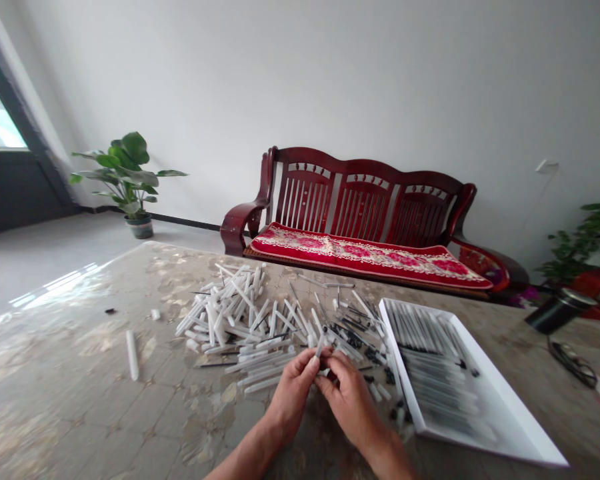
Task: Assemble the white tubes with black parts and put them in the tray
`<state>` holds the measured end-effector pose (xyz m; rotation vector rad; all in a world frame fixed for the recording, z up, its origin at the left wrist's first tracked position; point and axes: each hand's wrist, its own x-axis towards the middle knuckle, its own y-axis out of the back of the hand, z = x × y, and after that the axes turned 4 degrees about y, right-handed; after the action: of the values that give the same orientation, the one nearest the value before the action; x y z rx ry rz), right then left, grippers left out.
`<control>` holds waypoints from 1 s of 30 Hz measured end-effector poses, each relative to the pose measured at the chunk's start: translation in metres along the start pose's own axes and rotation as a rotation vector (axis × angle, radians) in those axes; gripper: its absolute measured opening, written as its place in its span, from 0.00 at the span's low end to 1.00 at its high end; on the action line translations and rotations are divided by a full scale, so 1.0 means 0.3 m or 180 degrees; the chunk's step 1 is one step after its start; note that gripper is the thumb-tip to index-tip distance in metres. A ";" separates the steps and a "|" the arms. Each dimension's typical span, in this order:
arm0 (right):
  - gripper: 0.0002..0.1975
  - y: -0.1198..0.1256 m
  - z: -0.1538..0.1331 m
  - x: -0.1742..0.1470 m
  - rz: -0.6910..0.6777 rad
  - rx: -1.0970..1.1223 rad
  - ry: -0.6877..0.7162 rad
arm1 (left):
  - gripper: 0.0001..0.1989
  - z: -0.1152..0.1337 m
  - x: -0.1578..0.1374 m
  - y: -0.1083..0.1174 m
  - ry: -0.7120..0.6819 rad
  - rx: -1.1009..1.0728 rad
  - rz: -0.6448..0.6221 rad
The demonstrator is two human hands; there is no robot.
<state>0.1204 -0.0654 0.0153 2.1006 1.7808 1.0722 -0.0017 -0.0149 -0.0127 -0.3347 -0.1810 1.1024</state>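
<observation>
My left hand (291,390) pinches a slim translucent white plastic tube (320,345) between thumb and fingers, its top end pointing up and away. Close against it, my right hand (351,387) has its fingers curled in at the tube's lower end; what they grip is hidden. Beyond both hands lies a loose heap of white tubes (230,310). Small black parts (350,333) and thin dark sticks are scattered beside my right hand. To the right, a white box tray (500,373) holds rows of tubes with dark contents.
One single tube (132,355) and a small white piece (155,314) lie on the patterned tablecloth (100,407) at left. A black cylinder (560,311) and eyeglasses (573,361) are at far right. A red wooden bench (363,207) stands behind the table.
</observation>
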 end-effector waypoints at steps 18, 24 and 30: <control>0.16 0.006 0.105 -0.032 0.0230 -0.1228 0.0425 | 0.30 0.058 0.036 0.077 0.0392 -0.0859 0.0297; 0.15 0.009 0.120 -0.039 0.0216 -0.1363 0.0465 | 0.26 0.051 0.021 0.047 0.0537 -0.1334 -0.0231; 0.13 0.017 0.158 -0.029 0.0552 -0.1101 0.0382 | 0.20 0.059 0.026 0.051 0.0365 -0.1717 0.0012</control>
<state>0.1538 -0.0604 -0.0195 2.0372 1.3541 1.4603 -0.0167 0.0014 -0.0017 -0.8778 -0.3765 1.0227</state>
